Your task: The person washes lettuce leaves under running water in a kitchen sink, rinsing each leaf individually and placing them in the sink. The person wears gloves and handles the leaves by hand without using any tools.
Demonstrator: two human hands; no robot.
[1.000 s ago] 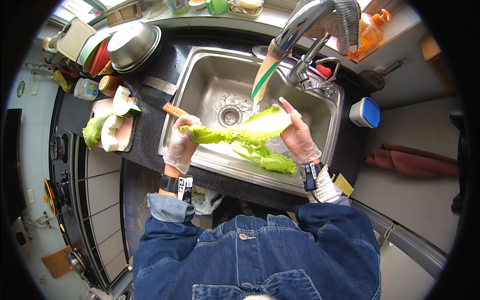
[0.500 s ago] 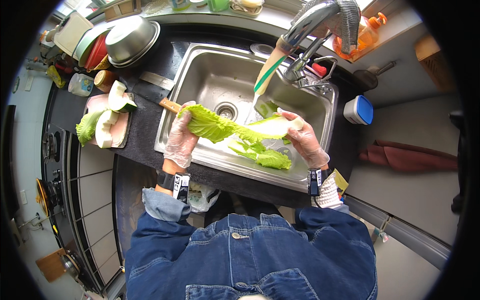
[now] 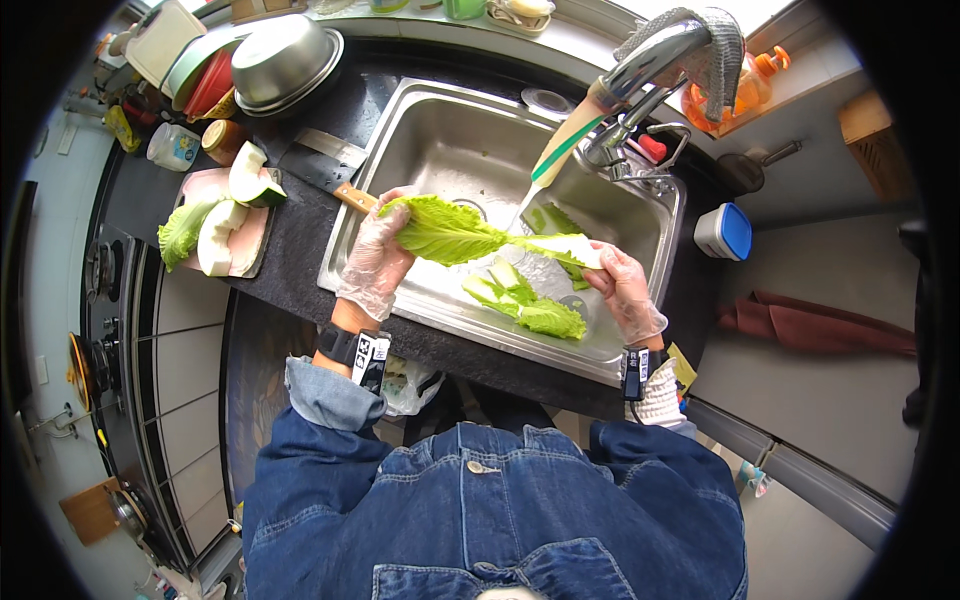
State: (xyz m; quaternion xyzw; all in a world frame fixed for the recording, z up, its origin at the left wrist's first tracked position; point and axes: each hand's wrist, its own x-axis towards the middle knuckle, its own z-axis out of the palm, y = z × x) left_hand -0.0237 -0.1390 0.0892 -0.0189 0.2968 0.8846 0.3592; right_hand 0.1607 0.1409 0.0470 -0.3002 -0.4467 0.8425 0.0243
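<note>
Both of my hands wear clear plastic gloves and hold one green cabbage leaf stretched across the steel sink. My left hand pinches the broad, frilly end. In my right hand is the pale stem end. Between them the leaf narrows and looks twisted, close to the water stream from the tap hose. Below it in the basin lie more cabbage leaves, with darker green pieces behind the stream.
A cleaver lies left of the sink, its wooden handle over the rim. Beside it, a pink cutting board bears melon wedges and a leaf. Steel bowls stand at the back left. A blue-lidded tub sits at the right.
The leaf's middle has become narrower and more twisted between my hands. My right hand has moved slightly toward the right and lower. The whole view has shifted a little.
</note>
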